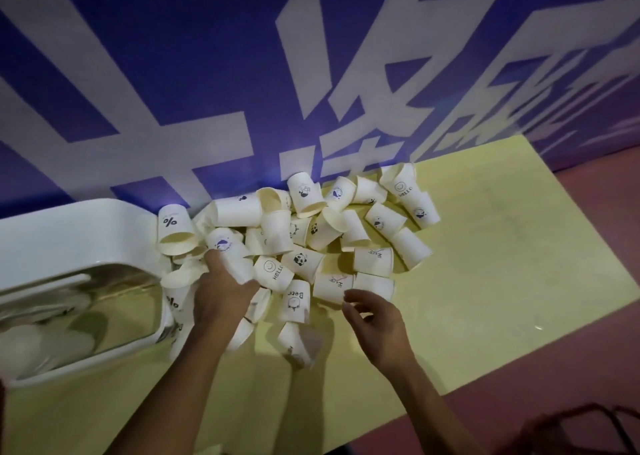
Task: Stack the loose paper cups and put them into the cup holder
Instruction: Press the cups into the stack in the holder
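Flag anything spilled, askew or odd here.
The white paper cups lie tipped in a loose heap across the yellow table, none stacked. Left hand reaches into them; right hand hovers open.

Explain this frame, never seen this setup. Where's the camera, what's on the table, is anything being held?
There is no robot here. A person wears one wide-angle camera on the head, looking forward and down, so the two bare arms coming up from the bottom edge are the person's own.

The pale yellow tabletop stands against a blue wall with large white lettering. On it lies a loose pile of white paper cups, most on their sides, printed with small motifs such as a panda, "HELLO" and "Bear". At the left is a white box with a clear window, probably the cup holder; pale shapes show through the window, too blurred to identify.

The left hand reaches into the pile, fingers on a white paper cup with a purple print; whether it is truly gripped is unclear. The right hand hovers open beside the pile, holding nothing.
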